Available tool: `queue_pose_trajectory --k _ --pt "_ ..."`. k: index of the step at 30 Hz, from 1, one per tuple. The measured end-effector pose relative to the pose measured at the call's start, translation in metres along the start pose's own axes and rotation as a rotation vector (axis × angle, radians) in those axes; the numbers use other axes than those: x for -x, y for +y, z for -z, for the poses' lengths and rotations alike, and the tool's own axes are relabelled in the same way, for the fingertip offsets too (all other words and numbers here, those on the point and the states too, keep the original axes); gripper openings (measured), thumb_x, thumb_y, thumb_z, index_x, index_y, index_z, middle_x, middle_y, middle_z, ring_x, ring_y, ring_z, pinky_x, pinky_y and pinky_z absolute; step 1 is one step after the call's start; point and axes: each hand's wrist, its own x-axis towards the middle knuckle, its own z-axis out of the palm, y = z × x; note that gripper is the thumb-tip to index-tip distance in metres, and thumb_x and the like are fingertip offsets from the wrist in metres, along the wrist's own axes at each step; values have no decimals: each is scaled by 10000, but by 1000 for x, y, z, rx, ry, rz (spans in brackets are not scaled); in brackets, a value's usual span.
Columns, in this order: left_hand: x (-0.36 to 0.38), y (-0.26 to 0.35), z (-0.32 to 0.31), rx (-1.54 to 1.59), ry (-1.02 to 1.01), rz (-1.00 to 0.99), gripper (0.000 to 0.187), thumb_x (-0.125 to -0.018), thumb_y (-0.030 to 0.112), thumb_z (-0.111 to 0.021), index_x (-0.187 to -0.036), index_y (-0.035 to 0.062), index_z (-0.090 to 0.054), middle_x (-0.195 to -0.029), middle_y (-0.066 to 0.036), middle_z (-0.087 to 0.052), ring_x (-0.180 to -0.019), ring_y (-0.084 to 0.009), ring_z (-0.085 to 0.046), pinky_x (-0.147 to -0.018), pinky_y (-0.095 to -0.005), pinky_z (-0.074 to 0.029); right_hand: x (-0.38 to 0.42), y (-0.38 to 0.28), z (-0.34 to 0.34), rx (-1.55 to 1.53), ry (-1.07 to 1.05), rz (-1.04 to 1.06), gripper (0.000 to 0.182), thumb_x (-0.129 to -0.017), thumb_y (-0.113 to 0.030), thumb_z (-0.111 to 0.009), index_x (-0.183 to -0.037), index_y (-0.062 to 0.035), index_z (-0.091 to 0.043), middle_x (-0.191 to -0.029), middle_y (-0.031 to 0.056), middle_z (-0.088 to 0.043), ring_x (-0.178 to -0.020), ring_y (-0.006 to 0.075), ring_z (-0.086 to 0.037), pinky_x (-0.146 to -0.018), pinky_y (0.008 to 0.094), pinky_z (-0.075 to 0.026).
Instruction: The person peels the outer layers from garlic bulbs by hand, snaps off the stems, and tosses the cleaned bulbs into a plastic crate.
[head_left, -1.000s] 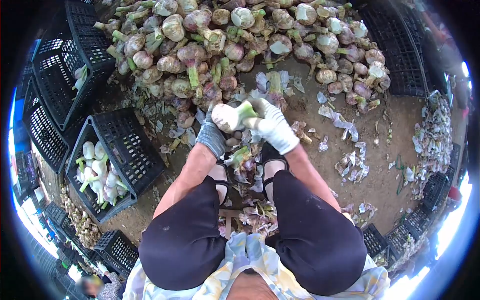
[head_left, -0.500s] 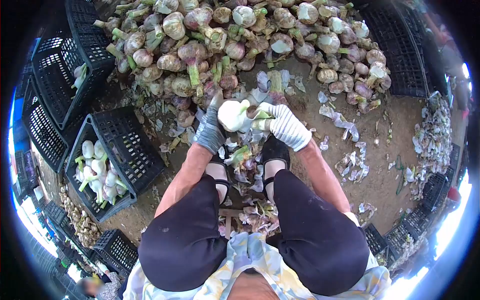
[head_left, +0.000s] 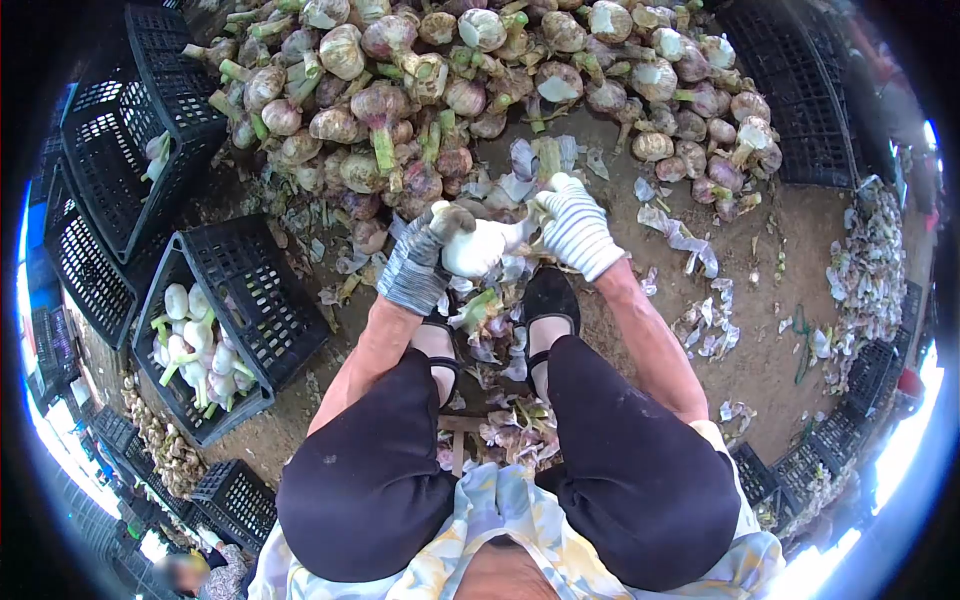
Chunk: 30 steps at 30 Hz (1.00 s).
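Left hand [head_left: 420,255], grey-gloved, clamped over a white peeled garlic bulb [head_left: 478,245], thumb across the top. Right hand [head_left: 578,228], in a striped white glove, closed on the bulb's stem end at 3 o'clock of it. Bulb held above the feet, just short of the garlic pile [head_left: 480,80] lying at 12 o'clock. Loose skins [head_left: 690,245] strewn on the dirt at 3 o'clock of the hands. At 9 o'clock, well apart, a black crate [head_left: 262,290] holding peeled bulbs [head_left: 195,350]. More black crates [head_left: 120,130] at 10 o'clock.
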Motion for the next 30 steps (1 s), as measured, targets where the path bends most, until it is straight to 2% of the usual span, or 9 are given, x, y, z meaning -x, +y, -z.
queue_pose_trajectory --k 8,11,16,20,21,22,24,26,30 --pt "-10 -8 33 396 -9 377 372 -745 370 -687 -921 60 -580 -883 -112 -628 -803 -295 -623 -681 -403 -546 21 -54 39 -169 -4 260 597 -642 -187 -667 -1187 -66 -457 -1194 194 -448 -1098 361 -435 -899 433 -377" --pt "-10 -12 13 496 160 311 452 -791 403 -623 -1034 25 -572 -999 -139 -621 -863 -289 -619 -709 -402 -541 20 -61 11 -390 -58 82 434 -664 -204 -680 -1032 -11 -554 -872 165 -599 -828 307 -583 -743 394 -456" --pt "-20 -19 44 505 100 320 481 -831 430 -557 -1108 38 -555 -1030 -130 -616 -873 -277 -615 -731 -404 -531 33 -63 10 -1224 -403 -82 211 -782 -108 -608 -943 26 -631 -798 25 -646 -763 94 -574 -708 261 -473" --pt "-21 -23 36 336 314 281 366 -824 420 -579 -991 94 -595 -889 -62 -652 -685 -186 -622 -419 -254 -454 26 -44 34 -1404 -130 -185 179 -790 -176 -626 -829 -2 -644 -875 59 -647 -824 121 -591 -776 255 -460" --pt "-17 -15 22 271 468 265 332 -820 410 -591 -967 112 -597 -854 -47 -653 -642 -164 -610 -378 -231 -402 17 -41 53 -887 231 216 178 -796 -196 -618 -822 -21 -640 -910 79 -645 -863 146 -598 -775 272 -471" --pt "-14 -9 14 203 621 247 299 -816 400 -602 -943 130 -600 -819 -31 -653 -599 -143 -598 -336 -208 -349 17 -23 53 -1652 98 -209 166 -777 -199 -636 -834 -42 -641 -979 94 -631 -878 159 -598 -804 298 -467" --pt "-12 -8 16 257 606 237 286 -810 388 -614 -947 137 -603 -817 -36 -653 -597 -145 -596 -345 -210 -355 16 14 59 -1280 42 -332 203 -766 -192 -625 -926 -67 -618 -982 109 -609 -875 201 -585 -789 335 -461" --pt "-13 -12 14 267 650 199 286 -809 386 -615 -952 138 -608 -808 -39 -650 -593 -147 -596 -351 -217 -361 24 0 39 426 94 -197 299 -745 -207 -616 -1009 -72 -572 -922 118 -586 -849 247 -562 -741 377 -455" --pt "-30 -30 20 135 737 58 220 -754 350 -687 -775 140 -626 -598 4 -565 -449 -125 -498 -363 -245 -345 29 -82 31 -185 301 108 367 -697 -110 -643 -1045 -49 -543 -919 148 -592 -877 293 -566 -740 357 -457"
